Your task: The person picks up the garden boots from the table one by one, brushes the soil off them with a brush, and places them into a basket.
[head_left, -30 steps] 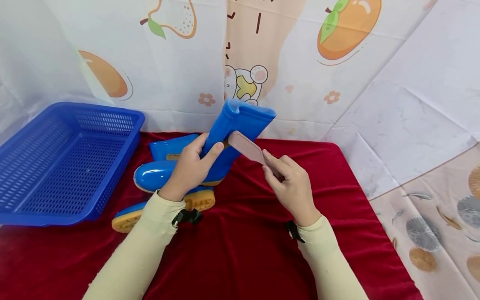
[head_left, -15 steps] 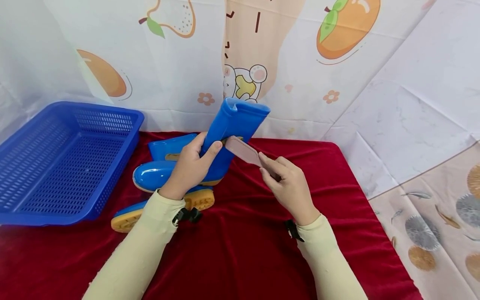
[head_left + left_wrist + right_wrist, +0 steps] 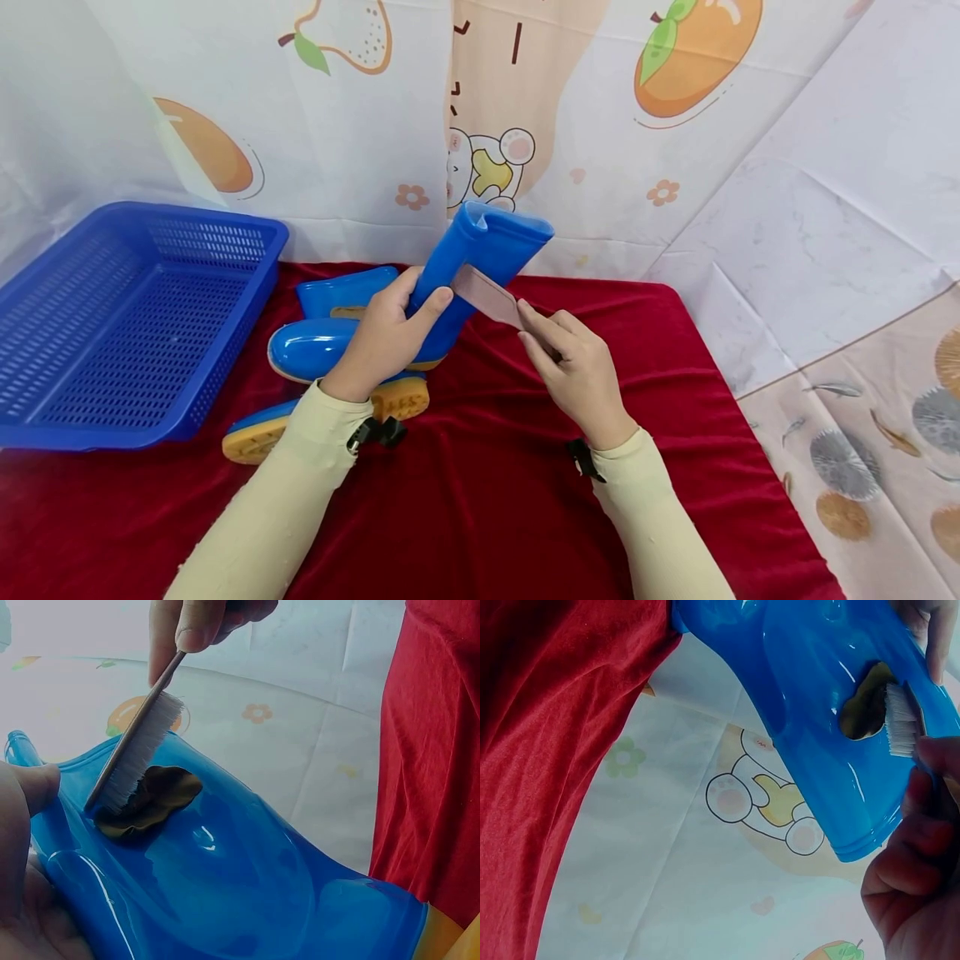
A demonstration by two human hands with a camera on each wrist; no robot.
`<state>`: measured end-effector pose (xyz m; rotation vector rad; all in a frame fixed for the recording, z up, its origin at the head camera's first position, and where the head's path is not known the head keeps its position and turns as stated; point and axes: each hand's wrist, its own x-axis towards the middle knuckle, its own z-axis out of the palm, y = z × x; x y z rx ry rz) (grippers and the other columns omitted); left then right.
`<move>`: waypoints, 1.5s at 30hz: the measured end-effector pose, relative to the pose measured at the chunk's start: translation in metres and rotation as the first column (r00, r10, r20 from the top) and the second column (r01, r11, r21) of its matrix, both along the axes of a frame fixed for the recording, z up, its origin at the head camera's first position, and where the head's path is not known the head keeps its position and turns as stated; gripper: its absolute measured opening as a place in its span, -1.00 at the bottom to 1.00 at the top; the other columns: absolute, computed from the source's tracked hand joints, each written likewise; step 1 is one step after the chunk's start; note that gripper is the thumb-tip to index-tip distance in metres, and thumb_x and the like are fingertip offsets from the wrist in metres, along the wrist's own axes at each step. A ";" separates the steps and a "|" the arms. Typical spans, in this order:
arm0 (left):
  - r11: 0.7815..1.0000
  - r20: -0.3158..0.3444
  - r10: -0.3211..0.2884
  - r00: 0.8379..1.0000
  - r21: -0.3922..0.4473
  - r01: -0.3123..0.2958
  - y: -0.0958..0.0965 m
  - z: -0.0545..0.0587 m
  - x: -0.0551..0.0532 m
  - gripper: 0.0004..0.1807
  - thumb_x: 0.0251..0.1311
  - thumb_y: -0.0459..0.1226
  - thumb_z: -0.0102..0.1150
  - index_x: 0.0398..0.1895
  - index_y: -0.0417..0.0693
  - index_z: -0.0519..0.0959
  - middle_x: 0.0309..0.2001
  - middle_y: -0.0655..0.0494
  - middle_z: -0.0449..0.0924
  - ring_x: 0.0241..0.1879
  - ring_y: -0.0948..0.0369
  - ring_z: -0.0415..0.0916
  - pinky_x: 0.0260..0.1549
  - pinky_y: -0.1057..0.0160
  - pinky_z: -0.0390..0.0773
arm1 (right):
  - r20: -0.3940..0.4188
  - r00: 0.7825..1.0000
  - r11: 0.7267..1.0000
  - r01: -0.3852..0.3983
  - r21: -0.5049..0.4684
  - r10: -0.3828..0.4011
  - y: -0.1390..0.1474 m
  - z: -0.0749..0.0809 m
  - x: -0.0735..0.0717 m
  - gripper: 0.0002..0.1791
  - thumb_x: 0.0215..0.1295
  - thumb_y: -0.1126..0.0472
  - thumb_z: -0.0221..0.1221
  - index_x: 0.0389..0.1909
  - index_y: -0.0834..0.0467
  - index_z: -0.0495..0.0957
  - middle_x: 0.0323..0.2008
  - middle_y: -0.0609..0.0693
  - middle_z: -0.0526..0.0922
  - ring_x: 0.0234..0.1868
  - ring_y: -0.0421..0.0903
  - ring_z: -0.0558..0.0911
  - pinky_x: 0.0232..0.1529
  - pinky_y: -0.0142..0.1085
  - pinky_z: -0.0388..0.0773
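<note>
My left hand (image 3: 386,333) grips a shiny blue rain boot (image 3: 498,246) by its shaft, thumb on the near side. The boot is tilted, its opening up and to the right. A dark brown patch (image 3: 154,801) marks the shaft. My right hand (image 3: 581,367) pinches the handle of a flat-backed brush (image 3: 487,296). White bristles (image 3: 146,750) meet the shaft at the edge of the patch, also visible in the right wrist view. Under the held boot, a second blue boot (image 3: 345,287) lies on its side, its yellow sole (image 3: 401,398) facing me.
A blue perforated plastic basket (image 3: 168,342) stands at the left. Red velvet cloth (image 3: 480,500) covers the table, whose right edge slopes down beside a patterned cloth (image 3: 862,433). Behind hangs a white curtain (image 3: 337,158) printed with fruit.
The brush head has made short moves over the shaft, lower half a second ago and higher again now. The boot top swung slightly left, then back right. Both hands keep their hold.
</note>
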<state>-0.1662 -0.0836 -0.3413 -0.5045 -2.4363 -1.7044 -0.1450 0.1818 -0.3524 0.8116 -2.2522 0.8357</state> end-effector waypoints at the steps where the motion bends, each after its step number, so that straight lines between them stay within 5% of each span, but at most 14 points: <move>1: 1.000 0.001 0.000 1.000 -0.001 0.000 0.000 0.000 0.000 -0.45 0.50 0.11 0.07 0.37 0.01 0.44 0.24 0.00 0.60 0.19 -0.04 0.59 0.14 -0.30 0.57 | -0.002 1.000 1.000 0.002 -0.001 -0.002 0.000 0.000 0.000 -0.54 0.35 0.32 0.35 0.26 0.11 0.65 -0.46 -0.09 0.52 -0.53 -0.23 0.31 -0.50 -0.46 0.20; 16: 1.000 0.005 -0.001 1.000 -0.003 0.001 0.000 0.000 0.000 -0.44 0.51 0.11 0.06 0.39 0.01 0.43 0.26 0.00 0.59 0.21 -0.05 0.58 0.15 -0.31 0.55 | -0.064 0.997 0.999 0.032 0.001 -0.032 0.001 0.000 -0.002 -0.51 0.25 0.39 0.40 0.22 0.09 0.68 -0.51 -0.06 0.51 -0.55 -0.26 0.32 -0.53 -0.44 0.22; 45: 1.000 0.004 0.000 1.000 0.002 0.000 -0.005 -0.002 -0.002 -0.41 0.51 0.10 0.05 0.44 -0.01 0.41 0.32 -0.02 0.55 0.25 -0.09 0.56 0.21 -0.33 0.50 | -0.028 1.000 1.000 0.008 0.006 -0.008 0.004 0.001 0.000 -0.53 0.26 0.38 0.36 0.20 0.11 0.69 -0.53 -0.10 0.46 -0.54 -0.26 0.29 -0.53 -0.43 0.21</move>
